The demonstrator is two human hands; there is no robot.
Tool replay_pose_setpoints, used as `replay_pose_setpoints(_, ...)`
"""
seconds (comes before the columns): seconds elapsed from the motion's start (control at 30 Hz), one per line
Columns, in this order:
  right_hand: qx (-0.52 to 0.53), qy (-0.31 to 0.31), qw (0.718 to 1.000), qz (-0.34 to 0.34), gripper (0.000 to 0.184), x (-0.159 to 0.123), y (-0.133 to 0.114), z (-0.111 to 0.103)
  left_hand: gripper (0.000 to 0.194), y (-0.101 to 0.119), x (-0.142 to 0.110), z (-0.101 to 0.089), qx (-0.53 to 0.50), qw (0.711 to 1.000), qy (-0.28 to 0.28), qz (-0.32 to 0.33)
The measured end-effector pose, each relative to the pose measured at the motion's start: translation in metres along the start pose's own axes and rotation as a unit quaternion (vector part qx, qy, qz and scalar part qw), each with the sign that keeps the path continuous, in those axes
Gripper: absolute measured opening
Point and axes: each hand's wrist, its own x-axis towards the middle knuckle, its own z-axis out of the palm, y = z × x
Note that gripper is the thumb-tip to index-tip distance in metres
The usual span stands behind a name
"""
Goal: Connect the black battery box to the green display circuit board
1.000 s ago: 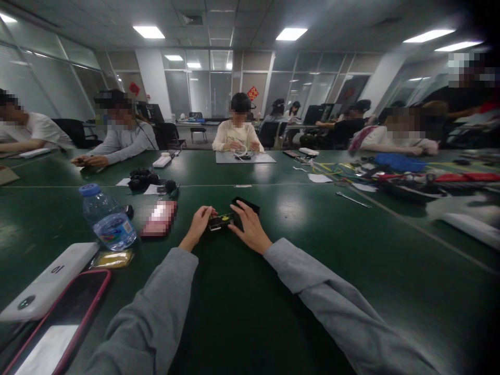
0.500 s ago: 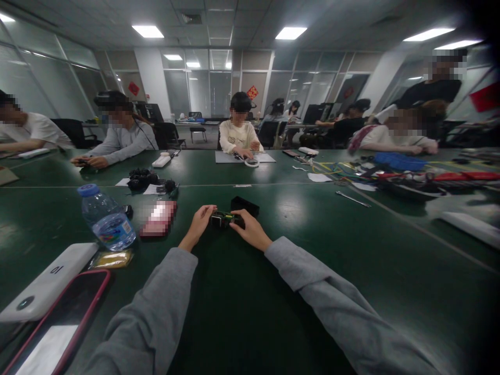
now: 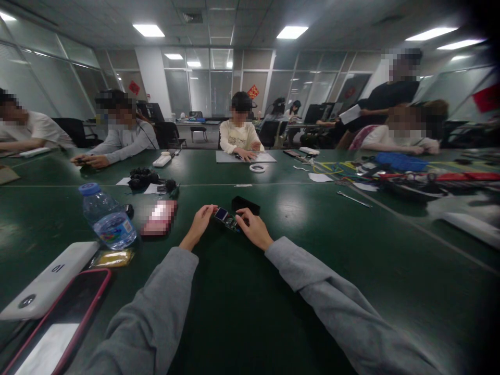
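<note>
Board, well off far edge of bench; likely light, fragile, take by edges. Pinched in right grip; can't tell left grip.

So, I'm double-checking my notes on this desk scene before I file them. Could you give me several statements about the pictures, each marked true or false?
1. The right hand has its fingers at the end of the circuit board away from its small screen. True.
2. The phone with the pink rim lies to the right of both hands. False: it lies to their left.
3. The left hand is at the screen end of the board. True.
4. The bottle has a red cap. False: its cap is blue.
5. A black box lies just beyond the right hand. True.
6. The forearms are bare. False: grey sleeves cover them.
</note>
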Motion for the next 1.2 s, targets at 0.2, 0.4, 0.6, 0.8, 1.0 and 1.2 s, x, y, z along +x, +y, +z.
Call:
replay_pose_setpoints(0.2,-0.073,0.041,0.997,0.004,0.023,-0.002,-0.004,-0.001,0.040,-0.003,0.002,-0.001,0.012,1.000,-0.004,-0.015)
replay_pose_setpoints(0.4,-0.076,0.079,0.994,-0.019,0.025,-0.004,-0.009,-0.004,0.039,0.000,0.001,-0.001,0.024,1.000,-0.007,-0.008)
replay_pose_setpoints(0.6,-0.069,-0.009,0.991,-0.112,0.037,-0.007,-0.019,-0.006,0.035,0.005,-0.002,-0.001,0.047,0.999,-0.003,-0.001)
replay_pose_setpoints(0.8,-0.053,-0.055,0.984,-0.160,0.048,-0.010,-0.023,-0.004,0.033,0.005,-0.003,0.001,0.016,1.000,-0.006,0.000)
replay_pose_setpoints(1.0,-0.068,-0.051,0.985,-0.148,0.050,-0.009,-0.018,0.000,0.036,0.002,-0.001,0.002,0.001,1.000,-0.018,-0.008)
replay_pose_setpoints(1.2,-0.086,-0.039,0.988,-0.125,0.045,-0.008,-0.016,0.000,0.037,0.006,-0.003,0.001,0.016,1.000,-0.027,0.000)
